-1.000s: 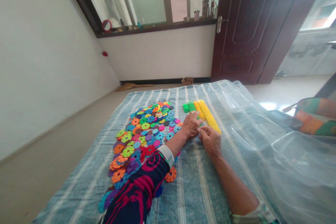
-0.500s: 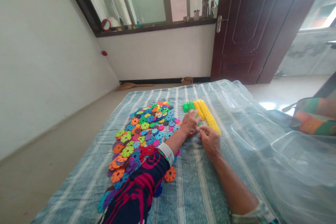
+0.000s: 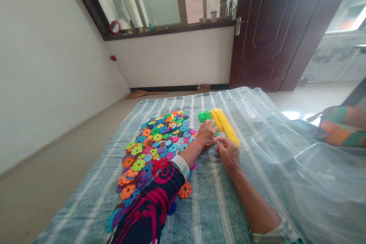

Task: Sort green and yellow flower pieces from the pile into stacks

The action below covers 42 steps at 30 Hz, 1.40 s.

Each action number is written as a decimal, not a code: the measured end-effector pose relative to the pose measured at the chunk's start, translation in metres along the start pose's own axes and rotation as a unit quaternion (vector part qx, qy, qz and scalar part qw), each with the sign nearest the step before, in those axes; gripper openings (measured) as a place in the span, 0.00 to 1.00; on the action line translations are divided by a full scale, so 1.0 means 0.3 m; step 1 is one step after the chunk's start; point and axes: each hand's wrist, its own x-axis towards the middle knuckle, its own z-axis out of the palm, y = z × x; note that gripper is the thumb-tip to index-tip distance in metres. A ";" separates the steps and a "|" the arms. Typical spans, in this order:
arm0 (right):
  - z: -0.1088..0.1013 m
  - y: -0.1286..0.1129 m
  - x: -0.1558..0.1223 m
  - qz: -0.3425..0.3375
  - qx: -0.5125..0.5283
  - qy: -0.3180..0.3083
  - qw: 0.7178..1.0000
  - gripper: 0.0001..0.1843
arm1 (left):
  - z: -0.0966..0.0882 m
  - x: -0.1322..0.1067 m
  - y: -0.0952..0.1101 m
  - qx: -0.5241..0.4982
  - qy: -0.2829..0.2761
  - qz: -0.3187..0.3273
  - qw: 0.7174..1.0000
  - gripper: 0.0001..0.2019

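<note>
My left hand (image 3: 206, 135) lies with curled fingers over a row of green notched plastic discs (image 3: 206, 115), whose far end and right edge show around it. Close beside it, my right hand (image 3: 228, 153) is closed in a pinch, its fingertips meeting the left hand near the row's lower end. Whatever is between those fingertips is too small to see. Just right of the green row lie a long row of yellow discs (image 3: 228, 127) and a shorter yellow row (image 3: 216, 120). A wide heap of loose mixed-colour discs (image 3: 157, 137) spreads left of my hands, partly under my left forearm.
Clear plastic boxes (image 3: 278, 143) stand along the right side of the striped cloth (image 3: 208, 206). A lone orange disc (image 3: 185, 190) lies near my left sleeve. Beyond the cloth's far edge are a broom (image 3: 143, 93) on the floor and a dark red door (image 3: 257, 45).
Both hands stay at nearly the same spot by the green row. The fingertips have shifted only slightly; the discs around them look unchanged.
</note>
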 end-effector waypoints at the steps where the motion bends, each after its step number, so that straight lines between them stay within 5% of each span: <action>1: 0.000 -0.001 0.000 0.002 0.000 -0.001 1.000 0.16 | -0.001 0.000 0.000 0.003 -0.002 -0.001 1.000 0.21; 10: 0.001 0.002 0.000 0.005 0.000 -0.004 1.000 0.16 | -0.013 -0.004 0.006 -0.014 0.005 -0.008 1.000 0.23; 23: 0.006 0.018 0.005 0.016 -0.017 0.006 1.000 0.16 | -0.068 -0.138 0.003 -0.002 0.014 -0.132 0.991 0.16; 42: 0.017 0.015 0.012 0.016 -0.014 0.001 1.000 0.16 | -0.039 -0.102 0.019 -0.053 0.025 -0.150 0.987 0.09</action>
